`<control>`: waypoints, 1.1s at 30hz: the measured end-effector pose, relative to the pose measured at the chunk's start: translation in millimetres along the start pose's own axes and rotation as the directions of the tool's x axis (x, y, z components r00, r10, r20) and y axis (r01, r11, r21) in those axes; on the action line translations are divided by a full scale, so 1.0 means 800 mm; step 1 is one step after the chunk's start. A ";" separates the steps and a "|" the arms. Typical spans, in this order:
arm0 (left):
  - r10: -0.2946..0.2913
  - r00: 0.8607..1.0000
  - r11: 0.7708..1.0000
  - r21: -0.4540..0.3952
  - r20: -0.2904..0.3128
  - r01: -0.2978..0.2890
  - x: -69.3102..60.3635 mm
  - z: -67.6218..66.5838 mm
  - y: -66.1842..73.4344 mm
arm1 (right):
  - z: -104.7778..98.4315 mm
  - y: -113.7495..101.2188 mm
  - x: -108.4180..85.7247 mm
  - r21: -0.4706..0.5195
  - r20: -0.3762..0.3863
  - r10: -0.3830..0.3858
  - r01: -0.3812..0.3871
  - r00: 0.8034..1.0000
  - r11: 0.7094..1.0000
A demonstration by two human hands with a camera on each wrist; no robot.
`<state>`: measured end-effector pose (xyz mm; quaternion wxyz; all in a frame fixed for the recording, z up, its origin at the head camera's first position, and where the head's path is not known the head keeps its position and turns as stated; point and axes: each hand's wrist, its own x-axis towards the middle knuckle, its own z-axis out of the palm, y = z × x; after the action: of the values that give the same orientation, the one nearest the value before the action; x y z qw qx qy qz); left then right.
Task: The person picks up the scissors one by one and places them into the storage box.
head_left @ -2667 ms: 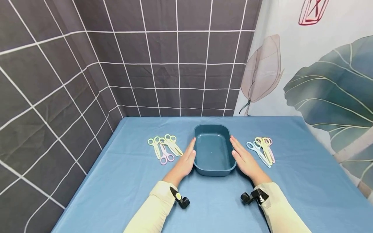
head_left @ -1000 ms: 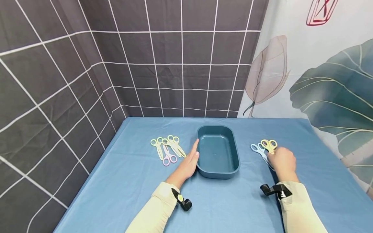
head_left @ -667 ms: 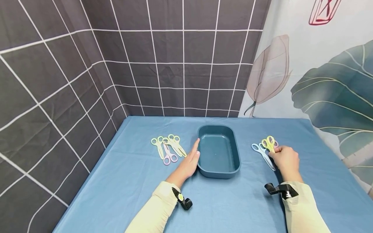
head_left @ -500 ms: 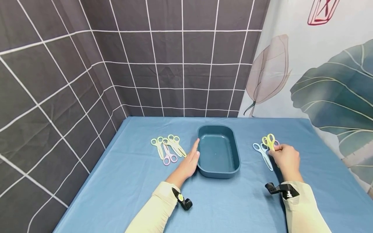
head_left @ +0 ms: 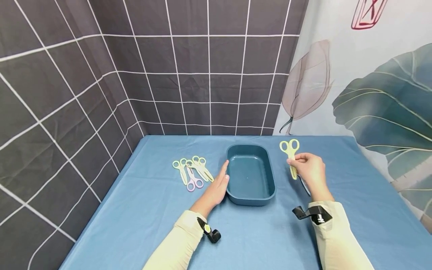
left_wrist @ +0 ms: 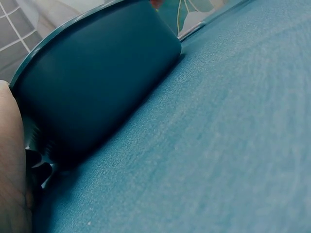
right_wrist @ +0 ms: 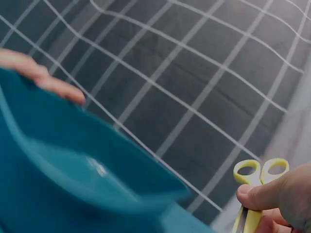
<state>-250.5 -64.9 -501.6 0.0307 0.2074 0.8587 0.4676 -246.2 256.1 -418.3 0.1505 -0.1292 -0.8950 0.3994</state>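
My right hand (head_left: 311, 172) pinches a pair of yellow scissors (head_left: 291, 150) between thumb and fingers, loops up and blades down. It holds them raised to the right of a dark teal plastic bin (head_left: 251, 202). In the right wrist view the thumb presses on the yellow scissors (right_wrist: 252, 218) just below the loops. Straight fingers of my left hand (head_left: 216, 189) rest against the bin's left side. Under the right hand, part of the blue scissors (head_left: 305, 185) shows on the cloth. The pink scissors of that right-hand group are hidden.
Left of the bin lies a group of scissors: yellow-green ones (head_left: 182, 172), more yellow ones (head_left: 202, 168) and a pink pair (head_left: 194, 182). A blue cloth (head_left: 162, 225) covers the table. Behind stands a dark gridded curtain (head_left: 192, 86).
My right hand left the bin's side, reached to the right-hand group, took hold of the yellow scissors, lifted them and moved left toward the bin. The left hand has stayed at the bin.
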 end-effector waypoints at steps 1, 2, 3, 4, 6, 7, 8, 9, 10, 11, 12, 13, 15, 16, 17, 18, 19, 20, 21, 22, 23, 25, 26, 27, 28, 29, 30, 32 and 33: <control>-0.004 1.000 1.000 0.000 0.002 0.004 0.000 0.000 0.000 | 0.005 -0.009 0.001 0.027 0.025 -0.003 0.002 1.000 1.000; -0.006 1.000 1.000 -0.002 0.003 0.006 -0.001 0.000 0.001 | 0.009 -0.017 0.001 0.050 0.051 -0.010 0.008 0.999 0.999; -0.006 1.000 1.000 -0.004 0.003 0.006 -0.002 -0.001 0.002 | 0.014 -0.026 0.002 0.073 0.077 -0.020 0.014 0.997 0.997; -0.006 1.000 1.000 -0.002 0.004 0.006 -0.001 0.000 0.002 | 0.020 -0.033 0.002 0.087 0.103 -0.025 0.016 0.994 0.996; -0.003 1.000 1.000 0.000 0.003 0.003 -0.001 0.000 0.003 | 0.032 -0.047 0.003 0.107 0.151 -0.036 0.019 0.988 0.994; 0.002 1.000 1.000 -0.002 0.000 -0.002 -0.001 0.000 0.004 | 0.038 -0.054 0.003 0.104 0.171 -0.033 0.015 0.985 0.994; 0.005 1.000 1.000 -0.006 -0.001 -0.005 -0.001 0.000 0.005 | 0.045 -0.060 0.003 0.104 0.194 -0.030 0.010 0.980 0.995; 0.003 1.000 1.000 -0.007 -0.002 -0.003 -0.001 0.000 0.005 | 0.051 -0.065 0.003 0.098 0.215 -0.028 0.007 0.976 0.995; 0.005 1.000 1.000 -0.008 -0.005 -0.005 -0.001 0.000 0.005 | 0.058 -0.070 0.003 0.088 0.234 -0.022 0.002 0.972 0.996; 0.005 1.000 1.000 -0.010 -0.007 -0.005 -0.002 0.000 0.006 | 0.064 -0.074 0.003 0.082 0.249 -0.018 -0.003 0.968 0.997; 0.004 1.000 1.000 -0.010 -0.010 -0.004 -0.002 0.000 0.006 | 0.071 -0.077 0.003 0.074 0.264 -0.010 -0.010 0.964 0.997; 0.000 1.000 1.000 -0.010 -0.010 0.000 -0.003 0.000 0.006 | 0.077 -0.081 0.002 0.078 0.279 -0.004 -0.019 0.960 0.997; -0.005 1.000 1.000 -0.004 -0.012 0.005 -0.003 0.000 0.004 | 0.090 -0.085 0.002 0.089 0.316 0.008 -0.038 0.949 0.995; -0.008 1.000 1.000 -0.002 -0.013 0.008 -0.003 0.000 0.004 | 0.096 -0.087 0.002 0.091 0.331 0.013 -0.046 0.943 0.995; -0.009 1.000 1.000 -0.003 -0.015 0.009 -0.003 0.000 0.003 | 0.102 -0.089 0.002 0.090 0.345 0.019 -0.054 0.938 0.994; -0.008 1.000 1.000 -0.001 -0.019 0.008 -0.003 0.000 0.002 | 0.107 -0.091 0.001 0.075 0.357 0.019 -0.049 0.934 0.996; -0.006 1.000 1.000 -0.003 -0.023 0.006 -0.003 0.000 0.001 | 0.113 -0.093 0.001 0.056 0.367 0.022 -0.045 0.930 0.997; -0.008 1.000 1.000 0.000 -0.023 0.008 -0.002 0.000 0.000 | 0.118 -0.095 0.001 0.033 0.376 0.024 -0.039 0.926 0.999; -0.006 1.000 1.000 0.000 -0.027 0.006 -0.002 -0.001 0.000 | 0.123 -0.097 0.001 0.009 0.381 0.026 -0.032 0.924 0.999; -0.008 1.000 1.000 0.002 -0.028 0.008 -0.003 -0.001 0.000 | 0.128 -0.099 0.000 -0.016 0.385 0.036 -0.032 0.922 0.999; -0.006 1.000 1.000 0.001 -0.030 0.006 -0.003 -0.001 0.000 | 0.133 -0.101 0.000 -0.029 0.394 0.049 -0.042 0.918 0.999; -0.010 1.000 1.000 0.003 -0.029 0.010 -0.003 -0.002 0.000 | 0.142 -0.103 0.000 -0.042 0.415 0.086 -0.076 0.906 0.996; -0.016 1.000 1.000 0.009 -0.027 0.017 -0.004 -0.002 0.001 | 0.146 -0.104 0.000 -0.046 0.424 0.108 -0.098 0.899 0.994; -0.016 0.999 1.000 0.011 -0.027 0.017 -0.004 -0.002 0.002 | 0.150 -0.104 0.000 -0.048 0.430 0.127 -0.118 0.894 0.992; -0.019 1.000 1.000 0.016 -0.024 0.019 -0.004 -0.002 0.002 | 0.153 -0.105 0.000 -0.049 0.432 0.148 -0.140 0.890 0.989; -0.018 1.000 1.000 0.017 -0.024 0.019 -0.004 -0.002 0.003 | 0.156 -0.105 0.001 -0.053 0.431 0.162 -0.154 0.888 0.987; -0.017 1.000 1.000 0.018 -0.024 0.017 -0.004 -0.002 0.004 | 0.159 -0.105 0.001 -0.065 0.426 0.172 -0.159 0.888 0.985; -0.013 1.000 1.000 0.015 -0.024 0.013 -0.004 -0.002 0.005 | 0.164 -0.105 0.003 -0.082 0.418 0.182 -0.163 0.890 0.983; -0.008 1.000 1.000 0.011 -0.027 0.009 -0.004 -0.002 0.005 | 0.167 -0.104 0.004 -0.087 0.416 0.186 -0.165 0.890 0.982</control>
<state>-246.3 -65.4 -497.8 0.0199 0.1975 0.8625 0.4654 -308.1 113.1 -439.6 -0.0868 -0.1236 -0.9006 0.4076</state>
